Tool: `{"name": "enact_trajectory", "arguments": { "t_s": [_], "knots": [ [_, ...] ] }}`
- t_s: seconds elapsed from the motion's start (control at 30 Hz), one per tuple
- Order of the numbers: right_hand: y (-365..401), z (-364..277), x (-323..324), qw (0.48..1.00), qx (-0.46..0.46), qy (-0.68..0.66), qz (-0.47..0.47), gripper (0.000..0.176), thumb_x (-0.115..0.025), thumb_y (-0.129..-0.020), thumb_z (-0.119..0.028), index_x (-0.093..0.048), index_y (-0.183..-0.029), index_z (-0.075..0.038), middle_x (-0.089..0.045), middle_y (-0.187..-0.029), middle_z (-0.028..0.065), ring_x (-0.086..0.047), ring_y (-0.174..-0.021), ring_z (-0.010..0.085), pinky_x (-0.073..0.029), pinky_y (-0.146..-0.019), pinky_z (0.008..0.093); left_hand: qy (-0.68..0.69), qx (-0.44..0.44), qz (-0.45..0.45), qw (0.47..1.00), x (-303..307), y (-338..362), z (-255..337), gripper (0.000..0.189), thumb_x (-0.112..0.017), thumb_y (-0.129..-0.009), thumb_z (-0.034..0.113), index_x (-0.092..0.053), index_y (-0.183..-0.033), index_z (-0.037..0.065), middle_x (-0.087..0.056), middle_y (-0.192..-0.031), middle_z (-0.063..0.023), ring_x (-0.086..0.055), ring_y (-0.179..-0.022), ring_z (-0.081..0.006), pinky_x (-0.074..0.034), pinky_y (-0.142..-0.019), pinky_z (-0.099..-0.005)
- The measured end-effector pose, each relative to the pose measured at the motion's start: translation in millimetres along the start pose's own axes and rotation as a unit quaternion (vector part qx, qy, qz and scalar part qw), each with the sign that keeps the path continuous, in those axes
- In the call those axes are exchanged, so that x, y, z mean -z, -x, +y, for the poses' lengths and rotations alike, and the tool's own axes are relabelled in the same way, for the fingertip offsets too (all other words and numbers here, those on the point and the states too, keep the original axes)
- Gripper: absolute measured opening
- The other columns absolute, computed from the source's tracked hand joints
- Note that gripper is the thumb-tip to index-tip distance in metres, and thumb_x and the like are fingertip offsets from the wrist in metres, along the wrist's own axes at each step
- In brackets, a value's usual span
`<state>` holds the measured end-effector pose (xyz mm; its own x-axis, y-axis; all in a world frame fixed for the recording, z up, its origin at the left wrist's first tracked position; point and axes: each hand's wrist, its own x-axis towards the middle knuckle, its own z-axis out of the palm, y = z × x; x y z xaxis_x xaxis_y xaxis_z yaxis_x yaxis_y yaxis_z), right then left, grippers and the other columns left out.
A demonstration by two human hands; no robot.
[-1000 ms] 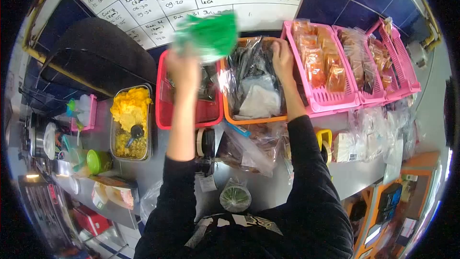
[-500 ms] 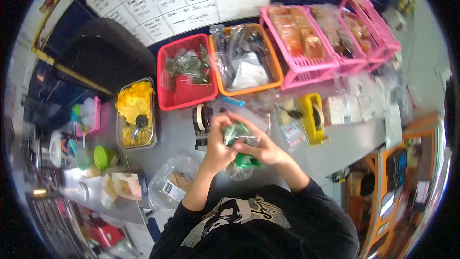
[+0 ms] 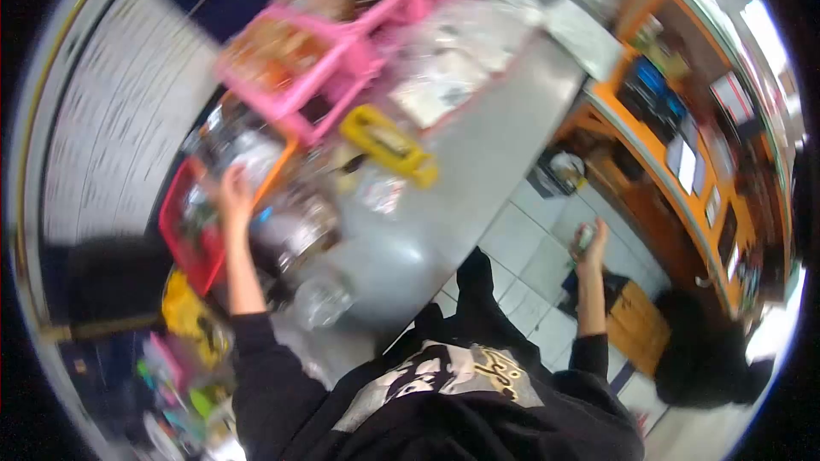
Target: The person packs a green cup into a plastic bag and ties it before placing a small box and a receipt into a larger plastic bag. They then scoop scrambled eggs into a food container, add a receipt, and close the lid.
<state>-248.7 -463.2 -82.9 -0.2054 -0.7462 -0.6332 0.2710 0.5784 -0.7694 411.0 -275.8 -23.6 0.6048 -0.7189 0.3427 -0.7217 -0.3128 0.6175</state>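
My left hand (image 3: 235,194) reaches over the counter to where the red basket (image 3: 190,239) and the orange basket (image 3: 286,156) meet; motion blurs its fingers. Dark and clear plastic packaging (image 3: 231,141) lies in the orange basket, and small green packets (image 3: 201,215) are in the red one. Out to the right, above the tiled floor, my right hand (image 3: 595,245) is closed round a small crumpled white-and-green piece (image 3: 584,237), perhaps plastic. A clear plastic bag (image 3: 323,297) lies on the counter in front of me.
Pink baskets (image 3: 342,90) of packed food stand at the back. A yellow tape dispenser (image 3: 389,145) and white packs (image 3: 440,90) lie on the steel counter (image 3: 504,132). To the right are an orange shelf unit (image 3: 653,149) and a dark stool-like shape (image 3: 705,350).
My view has swung to the right. My hands, together on a green plastic-wrapped thing before, are now wide apart: left over the baskets, right out above the floor.
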Motion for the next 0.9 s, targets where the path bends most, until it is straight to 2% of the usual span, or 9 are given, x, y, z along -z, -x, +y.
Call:
{"name": "enact_trajectory", "arguments": {
  "t_s": [0.07, 0.17, 0.2, 0.3, 0.37, 0.47, 0.5, 0.57, 0.9],
  "knots": [
    [-58, 10, 25, 1.000, -0.003, -0.017, 0.016, 0.043, -0.040, -0.084, -0.057, -0.051, -0.084, -0.015, -0.050, -0.069, 0.0004, -0.044, -0.052, 0.0123, -0.030, -0.043, 0.0252, -0.016, -0.046, -0.084, 0.995, -18, -23, -27, 0.030, -0.052, -0.088, 0.011, -0.053, -0.115, 0.000, -0.059, -0.110, -0.0141, -0.056, -0.102, -0.0227, -0.042, -0.091, -0.0337],
    [-185, 25, 45, 0.996, -0.003, -0.082, -0.020, 0.041, -0.038, -0.087, -0.051, -0.049, -0.097, -0.012, -0.052, -0.080, 0.0037, -0.049, -0.064, 0.0170, -0.038, -0.052, 0.0285, -0.127, 0.149, -0.125, 0.973, -34, -21, -8, 0.047, -0.046, -0.092, 0.033, -0.047, -0.127, 0.002, -0.052, -0.126, -0.0138, -0.050, -0.116, -0.0267, -0.036, -0.097, -0.0358],
    [-232, 31, 52, 0.992, -0.004, -0.120, -0.035, 0.038, -0.044, -0.086, -0.042, -0.045, -0.103, -0.008, -0.051, -0.080, 0.0060, -0.050, -0.070, 0.0201, -0.041, -0.057, 0.0326, -0.169, 0.102, -0.160, 0.967, -29, -28, -14, 0.050, -0.044, -0.091, 0.038, -0.047, -0.129, 0.006, -0.050, -0.129, -0.0126, -0.049, -0.117, -0.0262, -0.035, -0.097, -0.0360],
    [-410, 106, 71, 0.981, 0.105, 0.018, 0.164, 0.030, -0.052, -0.082, -0.034, -0.050, -0.096, -0.007, -0.053, -0.080, 0.0080, -0.053, -0.073, 0.0206, -0.043, -0.064, 0.0388, 0.023, 0.122, -0.101, 0.987, -19, -22, -36, 0.028, -0.053, -0.086, 0.016, -0.058, -0.110, 0.002, -0.061, -0.107, -0.0126, -0.055, -0.104, -0.0237, -0.041, -0.092, -0.0332],
    [-442, 76, 39, 0.952, 0.100, 0.158, 0.242, 0.044, -0.058, -0.081, -0.034, -0.045, -0.105, 0.000, -0.054, -0.092, 0.0166, -0.054, -0.088, 0.0305, -0.042, -0.078, 0.0434, -0.148, 0.084, -0.159, 0.973, -9, -29, -28, 0.021, -0.052, -0.085, 0.004, -0.058, -0.105, -0.001, -0.060, -0.099, -0.0096, -0.057, -0.097, -0.0198, -0.044, -0.088, -0.0311],
    [-554, 126, 27, 0.730, 0.253, 0.513, 0.373, 0.051, -0.056, -0.081, -0.036, -0.045, -0.113, 0.002, -0.055, -0.102, 0.0246, -0.054, -0.092, 0.0402, -0.039, -0.086, 0.0523, -0.253, 0.128, -0.129, 0.950, -21, -39, 15, 0.015, -0.054, -0.080, 0.004, -0.060, -0.093, -0.002, -0.062, -0.086, -0.0119, -0.058, -0.085, -0.0235, -0.045, -0.079, -0.0329],
    [-571, 129, 30, 0.688, 0.264, 0.643, 0.211, 0.047, -0.056, -0.081, -0.038, -0.054, -0.113, -0.004, -0.059, -0.105, 0.0210, -0.055, -0.095, 0.0387, -0.040, -0.087, 0.0510, -0.302, 0.090, -0.165, 0.935, -4, -42, 5, 0.014, -0.055, -0.079, 0.004, -0.060, -0.090, -0.002, -0.062, -0.082, -0.0125, -0.058, -0.081, -0.0248, -0.045, -0.076, -0.0338],
    [-613, 177, 30, 0.805, 0.343, 0.483, 0.027, 0.048, -0.049, -0.085, -0.043, -0.056, -0.115, -0.006, -0.053, -0.119, 0.0214, -0.044, -0.115, 0.0395, -0.030, -0.100, 0.0469, -0.376, 0.125, -0.156, 0.905, -5, -47, 11, 0.014, -0.058, -0.078, 0.007, -0.059, -0.087, -0.003, -0.061, -0.081, -0.0127, -0.058, -0.079, -0.0249, -0.044, -0.071, -0.0339],
    [-685, 241, 52, 0.657, 0.134, 0.741, -0.032, 0.048, -0.049, -0.085, -0.042, -0.055, -0.115, -0.005, -0.054, -0.118, 0.0208, -0.046, -0.113, 0.0376, -0.033, -0.098, 0.0461, -0.341, 0.167, -0.160, 0.911, -23, -43, 39, 0.020, -0.058, -0.084, 0.016, -0.060, -0.083, -0.003, -0.058, -0.071, -0.0045, -0.052, -0.067, -0.0139, -0.044, -0.061, -0.0314]
  ]
}}
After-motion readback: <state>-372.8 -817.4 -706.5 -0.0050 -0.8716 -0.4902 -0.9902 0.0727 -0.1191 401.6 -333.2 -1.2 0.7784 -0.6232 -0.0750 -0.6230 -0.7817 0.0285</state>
